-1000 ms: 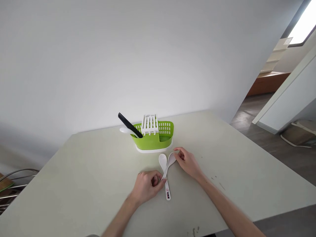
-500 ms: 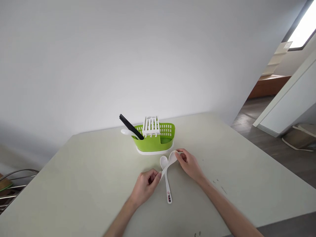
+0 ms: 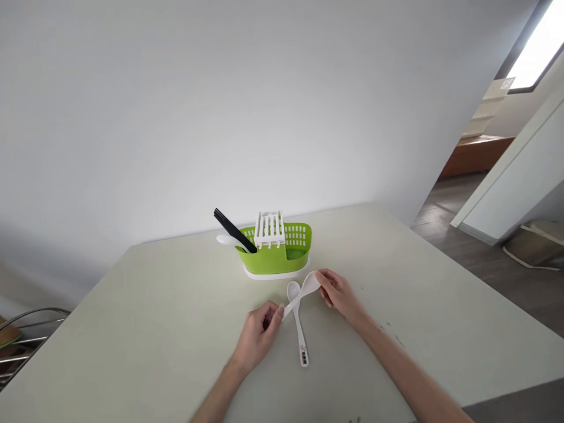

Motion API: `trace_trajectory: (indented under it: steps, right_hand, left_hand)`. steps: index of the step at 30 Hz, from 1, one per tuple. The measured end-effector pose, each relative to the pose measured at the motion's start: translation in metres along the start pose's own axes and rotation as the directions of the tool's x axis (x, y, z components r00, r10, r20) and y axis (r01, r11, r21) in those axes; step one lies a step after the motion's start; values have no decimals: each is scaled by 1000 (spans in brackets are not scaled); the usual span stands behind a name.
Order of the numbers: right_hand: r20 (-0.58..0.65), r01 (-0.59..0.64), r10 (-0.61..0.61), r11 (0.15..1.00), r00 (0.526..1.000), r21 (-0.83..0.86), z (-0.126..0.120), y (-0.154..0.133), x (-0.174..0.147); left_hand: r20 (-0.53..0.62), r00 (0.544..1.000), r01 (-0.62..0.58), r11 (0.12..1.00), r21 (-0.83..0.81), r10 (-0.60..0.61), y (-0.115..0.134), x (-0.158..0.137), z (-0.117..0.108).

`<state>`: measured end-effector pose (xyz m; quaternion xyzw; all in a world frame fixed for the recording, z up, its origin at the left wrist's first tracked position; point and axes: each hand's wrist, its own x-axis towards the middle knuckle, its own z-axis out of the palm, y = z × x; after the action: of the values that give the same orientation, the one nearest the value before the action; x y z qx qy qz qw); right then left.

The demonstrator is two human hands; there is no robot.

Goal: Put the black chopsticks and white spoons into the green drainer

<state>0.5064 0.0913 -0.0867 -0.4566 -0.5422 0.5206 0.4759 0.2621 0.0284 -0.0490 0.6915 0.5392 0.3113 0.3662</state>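
Guiding from afar, I have the left hand (image 3: 263, 332) and right hand (image 3: 339, 295) pinching opposite ends of the upper spoon (image 3: 309, 284), which crosses over the lower spoon (image 3: 299, 335) near the basket (image 3: 268, 261), and probably is light, stiff, slippery, safest held by its handle (image 3: 289, 307).

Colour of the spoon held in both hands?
The spoon is white; the head view shows it.
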Motion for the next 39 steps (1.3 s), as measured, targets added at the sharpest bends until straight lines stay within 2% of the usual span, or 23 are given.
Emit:
trace_trajectory:
  steps: [4, 9, 14, 18, 21, 24, 30, 35, 39]
  right_hand:
    - [94, -42, 32, 993, 995, 109, -2, -10, -3]
    - [261, -109, 42, 962, 964, 249, 1, -15, -8]
    - [456, -225, 62, 922, 888, 314, 3, -12, -12]
    - [561, -247, 35, 919, 827, 307, 3, -12, -14]
    - [600, -235, 42, 940, 799, 248, 3, -12, -15]
    - [629, -204, 61, 966, 775, 157, 2, -10, -15]
    - [625, -140, 65, 988, 777, 71, 1, -13, -17]
    - [627, -92, 69, 996, 776, 4, 3, -20, -19]
    - [647, -81, 70, 997, 759, -13, 4, -22, -20]
  left_hand:
    - [9, 1000, -7, 1000, -3, 7, 0, -1, 0]
    - [125, 992, -11, 999, -43, 17, 1, -4, 1]
    - [173, 985, -6, 998, -63, 17, 5, -10, 3]
    - [220, 972, -58, 995, -84, 76, 9, -14, 7]
    - [249, 958, -121, 987, -109, 145, 9, -16, 9]
    - [220, 965, -120, 986, -119, 144, 7, -15, 9]
    - [145, 983, -87, 985, -151, 109, 8, -8, 8]
    - [157, 981, -82, 974, -211, 117, 25, 1, 13]
    - [137, 983, -111, 990, -89, 122, 45, 9, 15]
